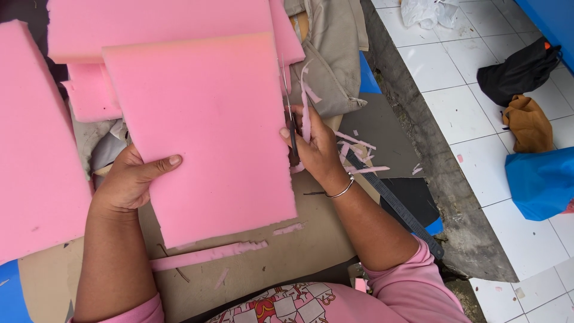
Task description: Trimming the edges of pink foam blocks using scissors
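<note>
You are trimming the right edge of a pink foam sheet, and the cut is part way up that edge. Your left hand is gripping the sheet at its left edge, thumb lying across the face and the other fingers hidden behind it, holding the sheet tilted up over a brown cardboard surface. Your right hand is closed around a pair of scissors, whose blades are running along the sheet's right edge, with a thin pink offcut strip curling away beside them. A longer trimmed strip is lying on the cardboard just below the sheet's bottom edge, and small foam scraps are scattered near the right edge, beside a dark ruler. More pink foam slabs are lying to the left and behind. As a judgement, the next move is calling for steady tension from your left hand while the blades are following the edge straight.
</note>
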